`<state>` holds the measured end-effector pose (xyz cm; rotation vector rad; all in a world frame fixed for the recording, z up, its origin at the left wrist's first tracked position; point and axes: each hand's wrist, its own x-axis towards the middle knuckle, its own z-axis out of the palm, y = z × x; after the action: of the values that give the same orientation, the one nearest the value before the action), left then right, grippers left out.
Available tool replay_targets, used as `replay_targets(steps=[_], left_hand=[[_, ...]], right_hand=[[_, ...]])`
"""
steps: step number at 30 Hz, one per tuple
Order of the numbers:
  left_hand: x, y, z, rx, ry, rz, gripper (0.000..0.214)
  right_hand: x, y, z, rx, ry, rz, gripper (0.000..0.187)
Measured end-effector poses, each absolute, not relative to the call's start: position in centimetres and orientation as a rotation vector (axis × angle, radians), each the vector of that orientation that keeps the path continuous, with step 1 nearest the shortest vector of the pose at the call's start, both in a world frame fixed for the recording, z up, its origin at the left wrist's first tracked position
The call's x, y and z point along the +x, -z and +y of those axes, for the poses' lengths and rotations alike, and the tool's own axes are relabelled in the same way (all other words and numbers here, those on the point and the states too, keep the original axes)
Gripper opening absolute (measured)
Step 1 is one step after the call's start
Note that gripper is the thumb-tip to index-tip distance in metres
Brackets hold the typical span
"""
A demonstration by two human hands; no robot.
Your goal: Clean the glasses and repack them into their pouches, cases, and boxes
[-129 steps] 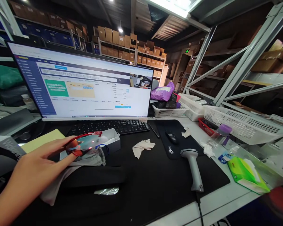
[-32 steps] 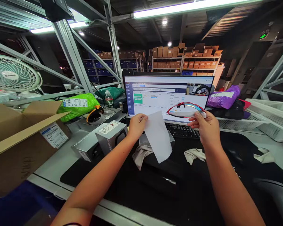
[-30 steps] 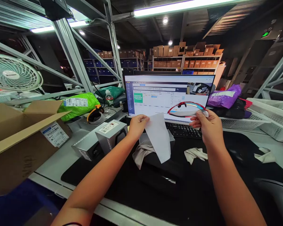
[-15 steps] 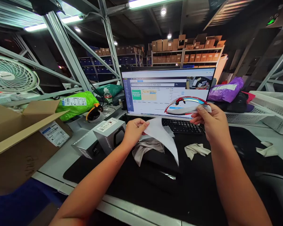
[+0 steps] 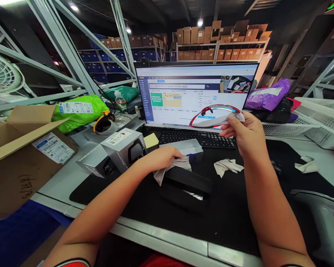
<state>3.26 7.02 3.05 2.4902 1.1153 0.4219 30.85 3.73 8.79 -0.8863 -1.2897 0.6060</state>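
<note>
- At the left end of the tabletop, an open cardboard box and a green parcel sit well apart from the hands.
- The left hand lies on a grey cloth with its fingers curled over it (I cannot tell whether it pinches). The cloth touches a black case.
- The right hand, raised before the monitor, is clamped on one end of the red-framed glasses.
- The glasses look light, with a stiff, thin and probably fragile frame. The frame ends seem the safer hold, off the lens.
- A black mat covers the tabletop, with a scanner at the right. Warehouse racks of cartons stand behind.
</note>
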Motion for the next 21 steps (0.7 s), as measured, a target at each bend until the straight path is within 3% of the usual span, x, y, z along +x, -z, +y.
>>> replay_targets(steps=[6,11,14,21], left_hand=[[4.1,-2.8,9.7,2.414,-0.376,1.349,0.043],[5.2,-1.9,11.2,2.356,-0.121,1.289,0.016],[5.5,-1.4,11.3,2.319,-0.028,1.286,0.017],[4.8,-1.3,10.7,2.300,-0.245,1.334,0.014]], right_hand=[[31.1,-8.9,3.7,-0.873,-0.601,-1.271,0.038],[31.2,-9.0,3.9,-0.884,-0.612,-1.274,0.038],[31.4,-8.9,4.1,-0.892,-0.619,-1.271,0.036],[31.9,-8.9,4.6,-0.870,-0.603,-1.257,0.032]])
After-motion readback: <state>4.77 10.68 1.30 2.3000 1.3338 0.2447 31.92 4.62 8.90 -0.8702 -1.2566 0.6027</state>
